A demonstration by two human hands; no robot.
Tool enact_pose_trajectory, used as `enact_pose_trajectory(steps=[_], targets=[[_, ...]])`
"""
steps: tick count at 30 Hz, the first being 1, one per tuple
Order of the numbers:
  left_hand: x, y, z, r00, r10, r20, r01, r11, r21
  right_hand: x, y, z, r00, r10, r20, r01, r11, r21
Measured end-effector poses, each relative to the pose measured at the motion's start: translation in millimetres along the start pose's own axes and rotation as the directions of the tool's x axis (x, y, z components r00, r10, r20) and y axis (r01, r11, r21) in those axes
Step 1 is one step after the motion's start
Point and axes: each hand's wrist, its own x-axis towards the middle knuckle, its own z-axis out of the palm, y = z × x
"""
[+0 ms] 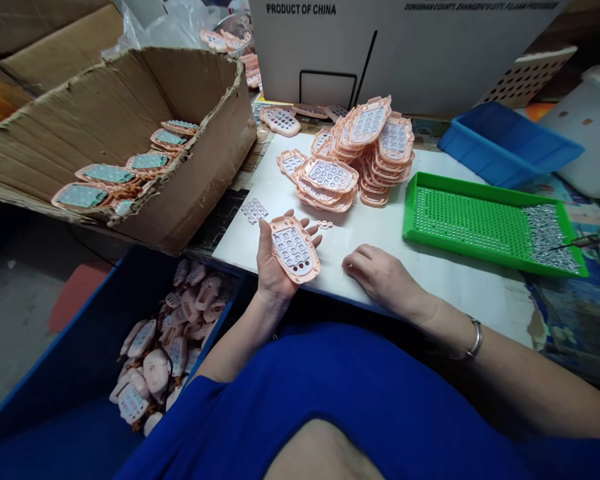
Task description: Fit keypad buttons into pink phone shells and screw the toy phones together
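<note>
The blue bin (55, 427) at near left runs out of view, cropped by the edge. The far white carton (300, 47) is cut off above. Stacked shells (330, 175) hide part of the white board (445, 287). The right hand (383, 275) rests there, fingers curled; whether they pinch anything cannot be told. The left hand (273, 272), palm up, grasps a pink shell (295, 248) above the board's near edge, covering its underside. At far right, a tool (586, 241) is cropped.

At centre, a bare left hand (274, 272) cradles an oval peach plastic shell (295, 248); at right, a green perforated plastic tray (470, 217) holds silver screws (547, 233).
</note>
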Motion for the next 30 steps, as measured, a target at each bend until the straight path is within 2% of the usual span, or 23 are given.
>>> enact_pose_trajectory(steps=[3, 5, 9, 11, 13, 15, 16, 18, 20, 24, 30], targets=[[-1, -1, 2.3, 1.0, -0.022, -0.002, 0.022, 1.0, -0.02, 6, -4, -11, 0.98, 0.055, 0.189, -0.053, 0.998, -0.015], [-2, -1, 2.0, 1.0, -0.024, 0.006, 0.024, 0.999, -0.027, 9, -6, -19, 0.96, 0.061, 0.272, -0.054, 0.998, -0.033], [-3, 0, 1.3, 1.0, -0.019, 0.016, 0.019, 0.999, -0.039, 8, -5, -30, 0.954, 0.006, 0.3, -0.008, 1.0, 0.007], [-3, 1, 3.1, 0.999, -0.031, 0.013, 0.031, 0.998, -0.046, 7, -3, -32, 0.979, -0.043, 0.201, 0.023, 0.995, 0.1], [-3, 1, 6.2, 0.999, -0.043, 0.016, 0.043, 0.998, -0.046, 7, -3, -34, 0.998, -0.056, -0.006, 0.056, 0.976, 0.211], [-3, -2, 9.7, 0.998, -0.047, 0.037, 0.048, 0.998, -0.039, 11, -7, -36, 0.978, -0.015, -0.208, 0.079, 0.95, 0.301], [-2, -4, 11.2, 0.997, -0.048, 0.053, 0.049, 0.998, -0.031, 13, -11, -37, 0.963, 0.021, -0.267, 0.076, 0.934, 0.349], [-2, -9, 13.9, 0.995, -0.05, 0.091, 0.051, 0.999, -0.012, 19, -19, -37, 0.941, 0.091, -0.325, 0.071, 0.889, 0.453], [-1, -13, 16.1, 0.99, -0.064, 0.127, 0.064, 0.998, 0.003, 23, -25, -33, 0.924, 0.109, -0.366, 0.094, 0.864, 0.494], [-2, -19, 20.4, 0.986, -0.088, 0.144, 0.087, 0.996, 0.014, 28, -26, -20, 0.888, -0.035, -0.458, 0.21, 0.918, 0.337], [-3, -17, 21.0, 0.983, -0.091, 0.161, 0.086, 0.996, 0.034, 27, -19, -12, 0.869, -0.23, -0.438, 0.317, 0.938, 0.137]])
